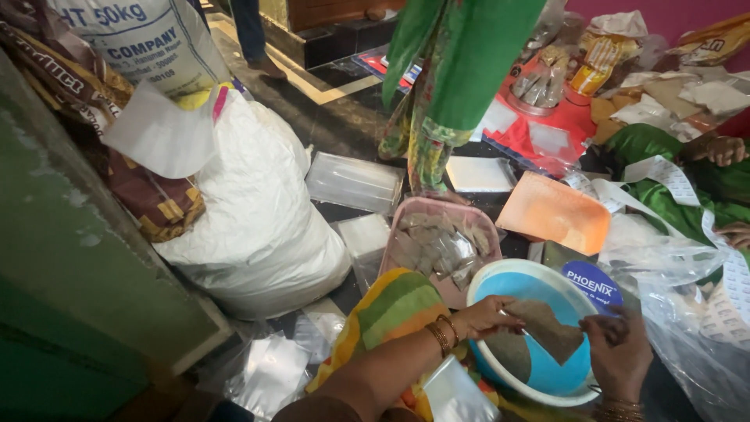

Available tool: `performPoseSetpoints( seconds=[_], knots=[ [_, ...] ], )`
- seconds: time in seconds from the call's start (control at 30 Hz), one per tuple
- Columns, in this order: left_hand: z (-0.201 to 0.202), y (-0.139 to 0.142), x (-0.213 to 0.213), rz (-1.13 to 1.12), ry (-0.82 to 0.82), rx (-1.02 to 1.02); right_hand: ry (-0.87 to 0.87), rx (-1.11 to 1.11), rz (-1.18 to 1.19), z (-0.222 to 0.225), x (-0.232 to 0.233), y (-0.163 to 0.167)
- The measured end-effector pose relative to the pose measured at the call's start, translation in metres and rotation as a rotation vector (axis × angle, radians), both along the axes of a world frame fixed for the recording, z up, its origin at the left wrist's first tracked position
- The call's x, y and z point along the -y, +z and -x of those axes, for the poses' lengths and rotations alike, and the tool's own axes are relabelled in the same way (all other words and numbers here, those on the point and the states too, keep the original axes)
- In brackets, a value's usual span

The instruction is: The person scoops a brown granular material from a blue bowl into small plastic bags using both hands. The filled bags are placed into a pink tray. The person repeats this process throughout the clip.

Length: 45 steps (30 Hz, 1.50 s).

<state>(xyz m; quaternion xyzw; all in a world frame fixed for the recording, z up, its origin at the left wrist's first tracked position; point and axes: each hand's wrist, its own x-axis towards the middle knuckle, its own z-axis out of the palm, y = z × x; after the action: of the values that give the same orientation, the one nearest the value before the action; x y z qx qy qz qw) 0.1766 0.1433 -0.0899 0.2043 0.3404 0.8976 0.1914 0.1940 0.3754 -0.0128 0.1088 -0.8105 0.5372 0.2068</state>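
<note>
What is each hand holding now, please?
Left hand: fingers closed on the small filled packet.
Right hand: fingers closed on the same packet's other edge, over the blue bowl.

Packet over bowl, tray behind, sack far left

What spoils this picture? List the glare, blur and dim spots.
Head view: glare whitens the clear plastic packets and the white sack; the green wall at left lies dim; the edges bend from a wide lens; the left hand and right hand over the blue basin look slightly soft.
</note>
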Motion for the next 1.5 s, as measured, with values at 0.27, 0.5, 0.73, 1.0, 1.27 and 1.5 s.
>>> performPoseSetpoints(
  seconds=[0.27, 0.5, 0.73, 1.0, 1.27, 1.5],
  knots=[
    [0.001, -0.004, -0.011, 0.196, 0.082, -0.167, 0.027, 0.085, -0.147, -0.006, 0.01, 0.001],
    [-0.004, -0.002, -0.015, 0.445, 0.329, -0.218, 0.098, 0.1, -0.098, -0.004, 0.0, -0.016],
    [0.004, -0.017, -0.023, 0.518, 0.318, -0.205, 0.025, 0.121, 0.124, 0.008, -0.02, -0.053],
    [0.009, -0.031, -0.035, 0.607, 0.47, -0.297, -0.038, 0.094, 0.303, 0.008, -0.021, -0.075],
    [0.005, -0.033, -0.043, 0.832, 0.719, -0.459, -0.039, 0.064, 0.288, 0.001, -0.023, -0.079],
    [0.01, -0.039, -0.043, 0.806, 0.628, -0.547, -0.002, 0.064, 0.168, 0.003, -0.021, -0.091]
  ],
)
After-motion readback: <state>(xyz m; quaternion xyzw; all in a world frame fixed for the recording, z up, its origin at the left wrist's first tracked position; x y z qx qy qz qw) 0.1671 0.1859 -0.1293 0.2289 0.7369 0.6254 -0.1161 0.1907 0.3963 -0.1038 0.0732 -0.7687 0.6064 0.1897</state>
